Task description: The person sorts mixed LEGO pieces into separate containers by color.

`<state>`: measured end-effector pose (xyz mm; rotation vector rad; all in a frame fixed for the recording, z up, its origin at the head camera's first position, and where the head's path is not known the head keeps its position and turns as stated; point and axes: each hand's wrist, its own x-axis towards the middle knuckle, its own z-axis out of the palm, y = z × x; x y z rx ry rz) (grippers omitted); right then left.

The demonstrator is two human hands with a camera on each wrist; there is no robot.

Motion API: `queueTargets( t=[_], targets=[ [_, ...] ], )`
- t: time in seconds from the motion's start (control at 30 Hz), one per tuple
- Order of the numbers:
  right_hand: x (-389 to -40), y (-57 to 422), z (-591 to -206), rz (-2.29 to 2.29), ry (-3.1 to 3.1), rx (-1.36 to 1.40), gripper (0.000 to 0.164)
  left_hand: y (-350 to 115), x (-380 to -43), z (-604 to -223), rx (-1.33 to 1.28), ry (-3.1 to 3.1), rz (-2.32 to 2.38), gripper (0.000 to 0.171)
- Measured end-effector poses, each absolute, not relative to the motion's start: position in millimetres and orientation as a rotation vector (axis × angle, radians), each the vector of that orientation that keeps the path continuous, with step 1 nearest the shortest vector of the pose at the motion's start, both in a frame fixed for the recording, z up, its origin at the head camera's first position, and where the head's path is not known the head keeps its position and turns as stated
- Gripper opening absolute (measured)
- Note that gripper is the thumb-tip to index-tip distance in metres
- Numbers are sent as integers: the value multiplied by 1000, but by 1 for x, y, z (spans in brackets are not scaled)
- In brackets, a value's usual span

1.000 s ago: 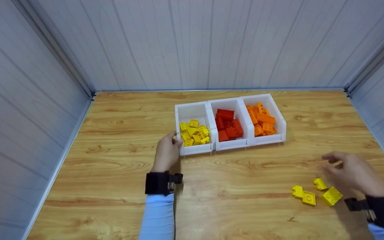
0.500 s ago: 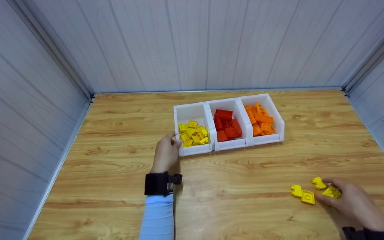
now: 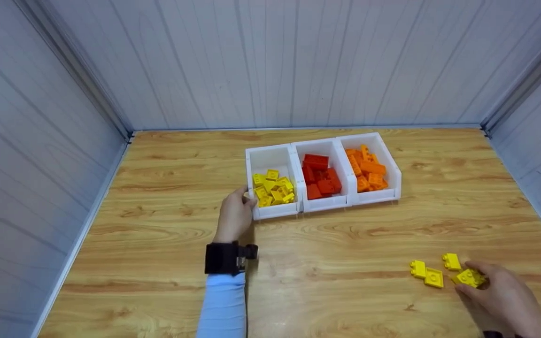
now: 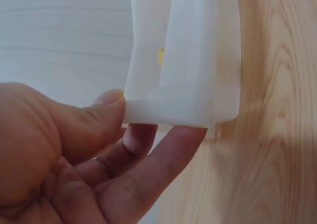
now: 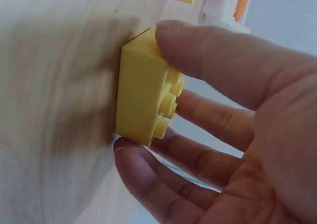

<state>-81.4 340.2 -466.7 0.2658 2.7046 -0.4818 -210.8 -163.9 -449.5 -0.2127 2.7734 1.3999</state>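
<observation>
My left hand (image 3: 234, 217) pinches the near left corner of the leftmost white bin (image 3: 276, 212), thumb on one side and fingertips beneath the edge in the left wrist view. That bin holds several yellow blocks (image 3: 269, 187). At the right front of the table, my right hand (image 3: 510, 293) grips a studded yellow building block (image 5: 141, 90), thumb on one end and fingers at the other. The block is close over the wood, with its studs facing my palm. Just left of it lie three smaller yellow blocks, one studded (image 3: 451, 261), another studded (image 3: 418, 269) and one showing its hollow underside (image 3: 434, 278).
Joined to the yellow bin's right are a white bin (image 3: 327, 203) of red blocks (image 3: 327, 180) and another (image 3: 377, 196) of orange blocks (image 3: 371, 167). The row stands slightly angled on the wooden table (image 3: 172, 188). Pale panels (image 3: 270, 65) wall the back and sides.
My right hand has come down from above the loose yellow blocks and taken hold of the largest one, which has turned a little. My left hand stays at the bin.
</observation>
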Motion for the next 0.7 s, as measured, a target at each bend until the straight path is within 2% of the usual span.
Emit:
queueTargets(
  t=[0.13, 0.37, 0.43, 0.53, 0.7],
  targets=[
    [-82, 331, -458, -493, 2754, 307, 77, -164, -210, -450, -210, 2768, 1420, 44],
    [-100, 294, -424, -561, 2879, 107, 82, -165, -209, -449, -210, 2763, 1416, 43],
    [-109, 277, -413, -621, 2933, -15, 78, -165, -209, -449, -210, 2764, 1411, 44],
    [-127, 247, -400, -723, 3079, -347, 64, -165, -209, -449, -205, 2767, 1403, 44],
    [-170, 183, -386, -784, 3110, -795, 59, -165, -210, -449, -199, 2760, 1402, 44]
  ],
)
